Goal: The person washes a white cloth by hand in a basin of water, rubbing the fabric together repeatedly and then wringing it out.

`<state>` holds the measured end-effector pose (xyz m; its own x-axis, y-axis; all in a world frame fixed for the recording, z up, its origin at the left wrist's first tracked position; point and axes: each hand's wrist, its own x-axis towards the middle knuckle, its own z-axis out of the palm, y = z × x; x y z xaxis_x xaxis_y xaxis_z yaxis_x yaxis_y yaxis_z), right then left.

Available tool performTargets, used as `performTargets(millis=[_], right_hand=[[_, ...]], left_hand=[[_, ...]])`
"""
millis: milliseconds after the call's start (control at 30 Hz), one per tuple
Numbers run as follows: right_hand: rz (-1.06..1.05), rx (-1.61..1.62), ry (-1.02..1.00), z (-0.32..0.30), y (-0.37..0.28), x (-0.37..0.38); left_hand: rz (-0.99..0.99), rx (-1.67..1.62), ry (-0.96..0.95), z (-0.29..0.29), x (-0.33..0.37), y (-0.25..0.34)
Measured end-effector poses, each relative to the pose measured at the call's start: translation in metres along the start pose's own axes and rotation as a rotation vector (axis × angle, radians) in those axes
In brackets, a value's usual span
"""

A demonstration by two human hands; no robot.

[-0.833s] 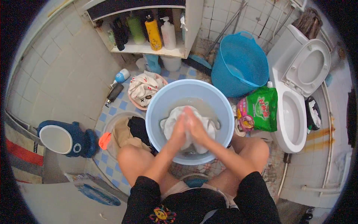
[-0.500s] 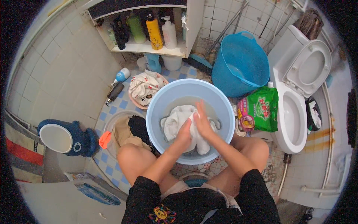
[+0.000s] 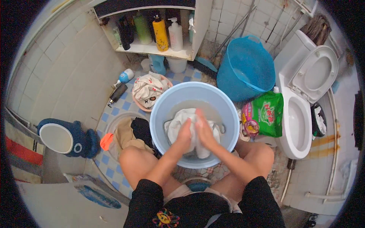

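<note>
A light blue basin [image 3: 156, 127] of cloudy water sits on the floor between my knees. In it lies a wet white cloth [image 3: 176, 123], bunched up and partly under the water; its exact kind I cannot make out. Over the middle of the basin, my left hand [image 3: 184, 135] grips a raised fold of the cloth. My right hand [image 3: 204, 131] presses against the same fold from the other side, its fingers smeared by motion. The palms face each other, and part of the cloth hangs down between the wrists.
A peach basin of patterned clothes [image 3: 150, 89] stands behind left, and beige and black clothes [image 3: 127, 133] lie at left. Behind right is a blue tub [image 3: 247, 68]. A green detergent bag [image 3: 270, 114] leans near the toilet [image 3: 296, 125]. Bottles fill a cabinet [image 3: 182, 53].
My right hand has slid back toward me along the left one, and its fingers are now blurred. My left hand has shifted slightly left. The cloth stays between them.
</note>
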<state>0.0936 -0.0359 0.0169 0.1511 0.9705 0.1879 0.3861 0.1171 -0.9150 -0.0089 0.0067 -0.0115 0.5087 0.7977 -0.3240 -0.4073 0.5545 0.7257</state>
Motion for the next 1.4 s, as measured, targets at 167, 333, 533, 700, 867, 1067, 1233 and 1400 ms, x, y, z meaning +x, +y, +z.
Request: performTargets(millis=[167,333,533,700,867,1067,1233,1400], right_hand=[[-0.194,-0.058,-0.018,0.011,0.013,-0.006],[0.14,0.181,0.041,-0.024,0.027,0.015],[-0.188,-0.146,-0.1,0.015,-0.013,-0.014],[0.192,0.286,0.05,-0.041,0.024,0.027],[0.334,0.443,-0.02,-0.076,0.034,0.036],[0.666,1.021,0.079,-0.083,0.029,0.039],[0.71,1.258,0.068,-0.099,0.034,0.043],[0.511,0.914,0.148,-0.104,0.038,0.043]], left_hand=[[-0.027,-0.152,-0.023,0.019,0.0,0.011],[-0.117,-0.027,-0.088,0.037,-0.025,0.01],[-0.055,-0.194,0.056,0.005,-0.007,0.019],[-0.132,-0.055,-0.086,0.034,-0.044,0.026],[0.084,0.295,0.119,0.001,-0.009,0.05],[0.411,1.038,0.258,0.024,-0.016,0.067],[0.439,0.992,0.044,0.008,-0.011,0.047],[0.229,1.058,-0.017,0.008,-0.015,0.068]])
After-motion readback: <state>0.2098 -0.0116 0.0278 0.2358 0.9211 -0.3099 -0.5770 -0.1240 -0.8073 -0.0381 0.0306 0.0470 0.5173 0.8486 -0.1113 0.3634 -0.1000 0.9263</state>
